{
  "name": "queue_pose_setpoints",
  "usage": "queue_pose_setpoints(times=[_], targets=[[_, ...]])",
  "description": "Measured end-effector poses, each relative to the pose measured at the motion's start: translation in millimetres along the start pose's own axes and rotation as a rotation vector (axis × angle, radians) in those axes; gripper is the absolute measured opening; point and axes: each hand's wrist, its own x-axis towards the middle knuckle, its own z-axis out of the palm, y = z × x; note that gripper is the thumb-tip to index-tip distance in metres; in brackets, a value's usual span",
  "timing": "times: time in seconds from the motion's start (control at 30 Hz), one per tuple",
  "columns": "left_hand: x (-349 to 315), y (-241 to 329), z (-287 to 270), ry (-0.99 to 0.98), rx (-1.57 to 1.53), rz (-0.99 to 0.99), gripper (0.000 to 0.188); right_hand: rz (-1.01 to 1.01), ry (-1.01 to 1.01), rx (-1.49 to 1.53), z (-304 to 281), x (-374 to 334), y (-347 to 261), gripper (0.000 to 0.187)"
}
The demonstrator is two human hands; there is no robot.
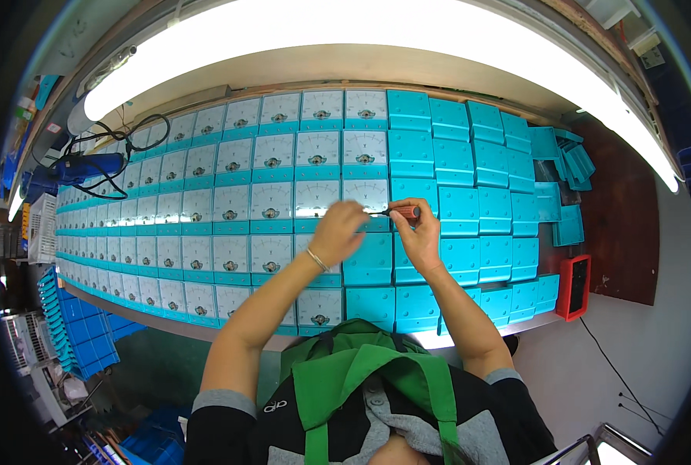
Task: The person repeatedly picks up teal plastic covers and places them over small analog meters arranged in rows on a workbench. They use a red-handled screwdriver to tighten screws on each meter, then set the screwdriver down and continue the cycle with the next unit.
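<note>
My right hand (pixel 420 239) is closed round the red handle of a small screwdriver (pixel 406 211), whose dark shaft points left. To the left of its tip is my left hand (pixel 337 234), smeared by motion, so its fingers cannot be made out. Both hands are over a row of teal-cased analog panel meters; a meter with a white dial (pixel 365 192) lies just beyond them. Beneath and near my wrists is a plain teal case (pixel 367 260) with no dial showing. Whether the screwdriver tip touches anything cannot be told.
Rows of white-dialled meters (pixel 231 203) cover the bench to the left, plain teal cases (pixel 459 211) to the right. Loose teal covers (pixel 574 163) lie beyond those. A red box (pixel 573 287) stands at the right end. A blue tool with a black cable (pixel 89 167) is at far left.
</note>
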Motion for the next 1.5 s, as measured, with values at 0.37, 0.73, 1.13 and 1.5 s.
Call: queue_pose_setpoints(times=[0.37, 0.73, 1.13, 1.5], targets=[[24.9, -27.9, -34.2, -0.124, 0.226, -0.272, 0.081, -0.171, -0.165, -0.320, 11.9, 20.6, -5.5, 0.019], [22.5, -29.1, -33.8, -0.099, 0.202, -0.274, 0.084, -0.261, -0.528, -0.365, 14.2, 24.4, -30.6, 0.022], [24.9, -26.8, -33.8, -0.109, 0.178, -0.301, 0.086, 0.190, -0.243, 0.059, 0.5, 38.8, -4.3, 0.015], [21.4, -26.9, -34.1, -0.106, 0.165, -0.305, 0.086, 0.069, -0.088, -0.040, 16.1, 23.4, 1.3, 0.016]])
